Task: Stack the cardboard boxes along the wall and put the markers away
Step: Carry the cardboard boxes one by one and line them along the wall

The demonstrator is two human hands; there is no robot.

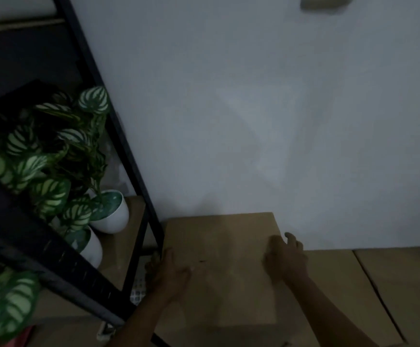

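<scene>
A brown cardboard box [219, 236] stands against the white wall, its top facing me in dim light. My left hand [170, 271] grips the box's left edge, beside the black shelf post. My right hand [285, 259] holds the box's right edge, fingers curled over it. A lower cardboard box [339, 279] with a flap seam lies to the right, partly under my right forearm. No markers are visible.
A black metal shelf frame [128, 156] slants along the left. White pots [115, 219] with striped green leaves [46, 186] stand on its wooden shelf. The white wall [279, 121] fills the back, with a small fixture [326, 2] at the top.
</scene>
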